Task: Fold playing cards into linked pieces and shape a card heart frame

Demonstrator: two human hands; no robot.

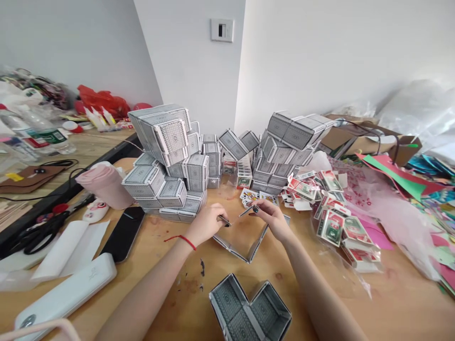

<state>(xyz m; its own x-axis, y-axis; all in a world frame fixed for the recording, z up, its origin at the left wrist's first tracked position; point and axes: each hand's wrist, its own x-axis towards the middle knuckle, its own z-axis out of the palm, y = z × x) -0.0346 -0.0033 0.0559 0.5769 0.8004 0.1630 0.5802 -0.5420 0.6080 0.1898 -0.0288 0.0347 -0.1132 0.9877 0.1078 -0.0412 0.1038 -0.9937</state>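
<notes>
My left hand [210,221] pinches one card end between thumb and fingers. My right hand [269,217] grips another card end, angled toward the left one with a gap between. Both ends seem to belong to one bent strip of joined playing cards [239,254], standing on edge in an angular outline; the hands partly hide the joins. Closer to me sits a heart-shaped open box [245,316] made of grey-backed playing cards. Loose playing cards [253,195] lie face up just beyond my right hand.
Stacked card boxes rise at the left [170,161] and right [284,151]. Small red-and-white card packs [334,226] are heaped on the right. A phone [123,234], a white device [67,296], black scissors [42,232] and a pink cup [106,184] lie or stand left.
</notes>
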